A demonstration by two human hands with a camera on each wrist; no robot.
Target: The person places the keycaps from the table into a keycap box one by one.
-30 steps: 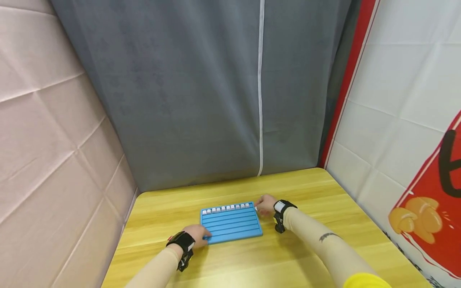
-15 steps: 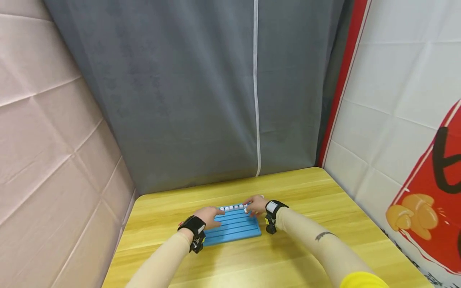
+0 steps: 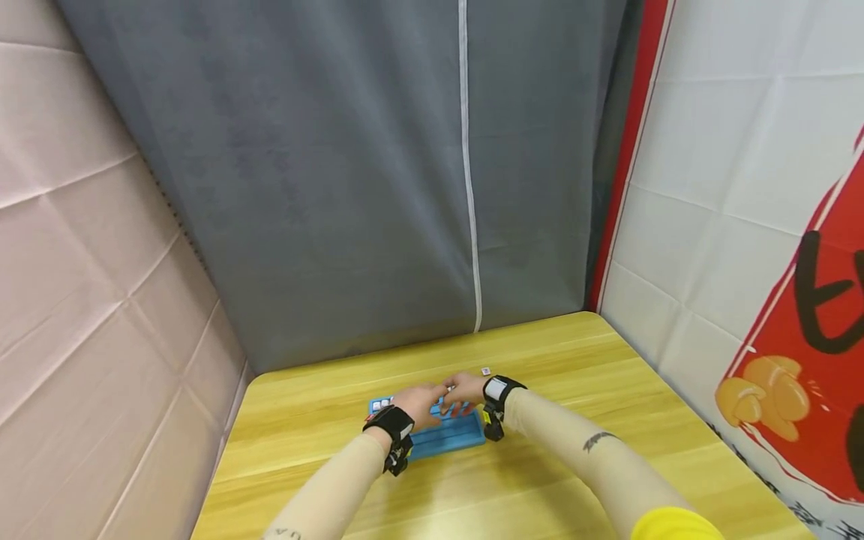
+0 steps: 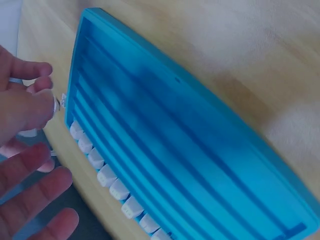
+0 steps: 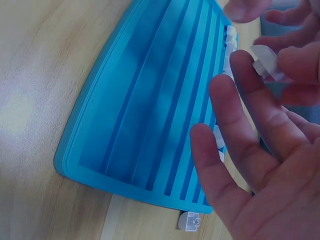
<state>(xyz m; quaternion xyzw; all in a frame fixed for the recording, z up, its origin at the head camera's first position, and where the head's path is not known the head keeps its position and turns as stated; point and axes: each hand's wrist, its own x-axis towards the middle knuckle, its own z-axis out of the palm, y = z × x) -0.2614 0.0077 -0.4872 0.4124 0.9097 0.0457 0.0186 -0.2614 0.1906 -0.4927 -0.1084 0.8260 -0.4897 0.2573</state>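
Note:
A blue ridged tray (image 4: 165, 120) lies on the table, with a row of white keycaps (image 4: 119, 189) along its far edge. My right hand (image 5: 280, 145) pinches a white keycap (image 5: 267, 64) above the tray's far right part, its other fingers spread. My left hand (image 3: 420, 403) is over the tray beside the right one, fingers extended near that keycap; whether they touch it is hard to tell. A loose keycap (image 5: 190, 221) rests on the table by the tray's right end. The hands hide much of the row in the head view.
Another loose keycap (image 3: 485, 370) lies on the wooden table (image 3: 540, 465) behind the right hand. A grey curtain (image 3: 337, 187) hangs at the table's back edge. Quilted panels (image 3: 88, 262) stand at the left, white and red ones at the right.
My left hand has left the tray's lower left corner and moved right and away from me to the right hand. The right hand has moved left over the tray with a keycap.

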